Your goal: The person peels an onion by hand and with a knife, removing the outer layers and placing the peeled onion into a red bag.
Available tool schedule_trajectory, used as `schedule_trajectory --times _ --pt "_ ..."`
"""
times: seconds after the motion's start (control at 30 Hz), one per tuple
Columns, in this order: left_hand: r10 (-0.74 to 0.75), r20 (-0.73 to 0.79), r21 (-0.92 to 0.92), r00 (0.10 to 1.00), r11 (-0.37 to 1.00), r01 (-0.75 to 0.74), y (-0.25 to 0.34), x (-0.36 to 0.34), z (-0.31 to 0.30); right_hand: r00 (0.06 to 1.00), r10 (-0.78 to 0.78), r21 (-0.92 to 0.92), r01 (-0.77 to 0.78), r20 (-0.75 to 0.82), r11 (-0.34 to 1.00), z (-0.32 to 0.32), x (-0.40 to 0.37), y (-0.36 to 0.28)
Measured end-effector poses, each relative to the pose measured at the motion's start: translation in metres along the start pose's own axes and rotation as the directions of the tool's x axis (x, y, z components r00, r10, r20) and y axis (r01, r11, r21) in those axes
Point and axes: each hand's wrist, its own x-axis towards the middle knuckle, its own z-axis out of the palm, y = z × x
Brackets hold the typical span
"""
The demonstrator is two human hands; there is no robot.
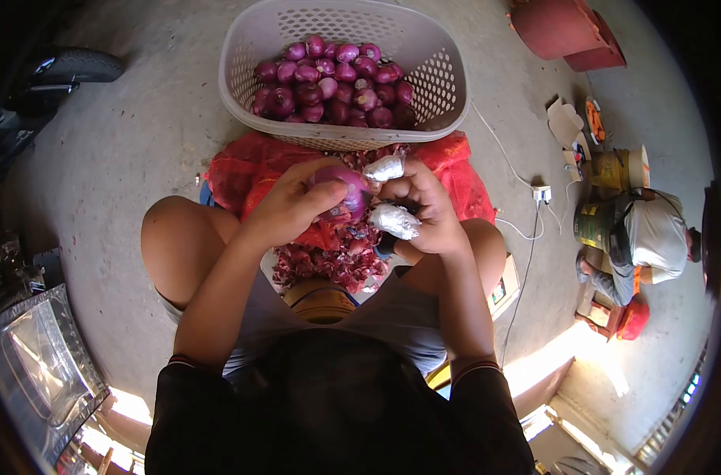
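Head view: the basket [345,135] stands far, behind red net [467,190] and skins [329,267]. The left hand [289,202] pinches the onion [351,207] between thumb and fingers; just right of it, the right hand's [433,212] foil-tipped [396,222] thumb and finger stand apart.

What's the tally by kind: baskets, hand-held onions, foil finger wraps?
Grey perforated plastic basket: 1
Round purple onion in the left hand: 1
Crinkled silver foil wraps on the right hand: 2
Total: 4
Basket's heaped onions excluded: they overlap, no exact count.
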Motion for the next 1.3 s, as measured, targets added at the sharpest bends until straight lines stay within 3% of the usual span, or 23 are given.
schedule_trajectory --times 0.1,0.2,0.5,0.7,0.8,0.9,1.0,1.1,1.3 --pt "0.006 -0.089 0.129 0.996 0.992 0.006 -0.009 0.001 -0.001 0.998 0.059 -0.014 -0.059 0.004 0.998 -0.001 0.000 -0.004" --pt "-0.027 -0.082 0.138 0.996 0.990 0.038 -0.010 -0.001 -0.001 0.999 0.008 0.024 -0.007 -0.051 1.000 0.003 0.001 0.001" --pt "0.083 -0.032 0.101 0.996 0.992 -0.079 -0.014 -0.002 -0.005 0.989 -0.077 0.078 0.088 -0.129 0.993 0.003 0.001 0.009" --pt "0.124 -0.023 0.042 0.992 0.992 -0.123 -0.018 0.000 -0.005 0.984 -0.014 0.167 0.045 -0.180 0.985 0.000 -0.003 0.008" --pt "0.139 -0.030 0.077 0.990 0.988 -0.137 -0.014 0.001 -0.005 0.996 -0.020 0.226 0.038 -0.084 0.973 -0.004 -0.004 0.003" --pt "0.118 -0.060 0.061 0.991 0.992 -0.115 -0.011 0.001 -0.003 0.998 -0.035 0.025 0.036 -0.048 0.999 -0.004 0.000 -0.003" --pt "0.136 -0.077 0.103 0.988 0.986 -0.128 -0.009 0.001 0.000 0.999 0.015 -0.045 -0.016 -0.041 0.999 -0.003 -0.001 -0.002" --pt "0.136 -0.092 0.134 0.986 0.983 -0.123 -0.010 0.002 0.000 0.998 0.034 -0.035 -0.036 -0.056 0.999 -0.002 -0.001 -0.003" --pt "0.112 -0.084 0.122 0.990 0.987 -0.101 -0.011 0.002 -0.002 0.990 -0.086 -0.015 0.085 -0.116 0.996 -0.001 0.001 0.009"
